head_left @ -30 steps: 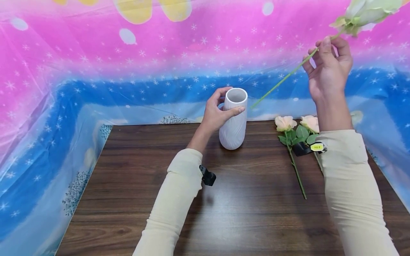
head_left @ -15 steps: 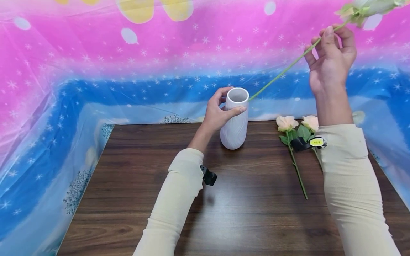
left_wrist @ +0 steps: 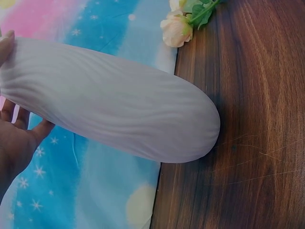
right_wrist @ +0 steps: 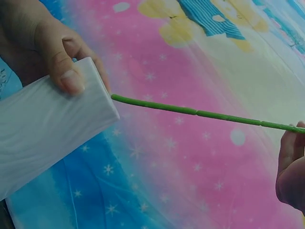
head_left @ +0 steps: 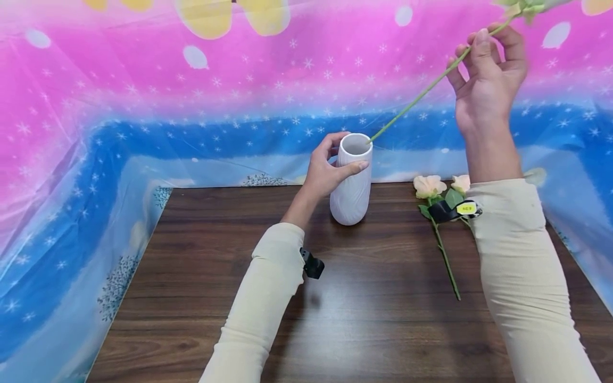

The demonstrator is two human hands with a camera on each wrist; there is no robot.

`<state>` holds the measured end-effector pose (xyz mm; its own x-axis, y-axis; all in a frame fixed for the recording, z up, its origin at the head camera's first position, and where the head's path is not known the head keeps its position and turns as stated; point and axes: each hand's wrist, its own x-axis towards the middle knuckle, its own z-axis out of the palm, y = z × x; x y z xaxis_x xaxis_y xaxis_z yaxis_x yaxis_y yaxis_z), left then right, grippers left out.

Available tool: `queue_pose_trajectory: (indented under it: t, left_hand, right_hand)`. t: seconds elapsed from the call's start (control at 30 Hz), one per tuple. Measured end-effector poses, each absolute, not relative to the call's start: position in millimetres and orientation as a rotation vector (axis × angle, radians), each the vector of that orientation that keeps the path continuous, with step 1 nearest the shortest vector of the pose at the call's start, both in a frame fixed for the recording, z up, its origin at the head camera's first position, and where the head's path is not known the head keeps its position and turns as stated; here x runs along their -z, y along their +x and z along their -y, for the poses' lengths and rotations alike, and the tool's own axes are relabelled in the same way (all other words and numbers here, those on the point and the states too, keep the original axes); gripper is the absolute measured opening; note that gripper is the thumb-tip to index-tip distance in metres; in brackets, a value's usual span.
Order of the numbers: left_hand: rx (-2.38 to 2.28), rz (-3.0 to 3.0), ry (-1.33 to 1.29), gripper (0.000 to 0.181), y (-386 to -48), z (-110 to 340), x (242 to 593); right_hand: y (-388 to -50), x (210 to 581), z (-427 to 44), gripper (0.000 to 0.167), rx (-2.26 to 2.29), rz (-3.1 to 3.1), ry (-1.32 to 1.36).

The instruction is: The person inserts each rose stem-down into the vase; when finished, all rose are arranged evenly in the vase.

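A white ribbed vase (head_left: 351, 191) stands upright near the table's back edge. My left hand (head_left: 325, 167) grips it round the upper part, thumb across the front just below the rim. Up to the right, my right hand (head_left: 493, 85) pinches the green stem (right_wrist: 195, 113) of a pale greenish-white rose (head_left: 531, 7), whose bloom is partly cut off by the top of the head view. The stem slants down to the left, its tip at the vase's mouth. Whether the tip is inside or just outside the rim I cannot tell.
Two peach roses (head_left: 429, 186) with green leaves lie on the dark wooden table (head_left: 364, 319) to the right, one partly hidden by my right sleeve. A pink and blue snowflake cloth (head_left: 239, 96) hangs behind and beside the table.
My right hand has risen slightly, then shifted a little left. The stem's tip has moved from beside the vase up to its mouth. My left hand stays on the vase.
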<state>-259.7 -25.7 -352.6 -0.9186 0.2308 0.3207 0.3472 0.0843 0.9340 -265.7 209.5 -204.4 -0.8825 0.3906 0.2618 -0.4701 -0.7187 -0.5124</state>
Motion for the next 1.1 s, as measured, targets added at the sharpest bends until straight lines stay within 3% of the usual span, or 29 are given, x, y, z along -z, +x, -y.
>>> queue_pose_trajectory:
  t: [0.4, 0.73, 1.1]
  left_hand:
    - [1.976, 2.241, -0.603, 0.065, -259, 25, 356]
    - [1.968, 2.249, -0.602, 0.065, -260, 26, 355]
    - [1.958, 2.244, -0.609, 0.066, -260, 26, 353]
  right_hand:
    - [-262, 225, -197, 0.003, -2.293, 1.152, 0.446]
    - [-264, 226, -195, 0.014, -2.425, 1.116, 0.371]
    - [-264, 232, -189, 0.012, -2.429, 1.148, 0.376]
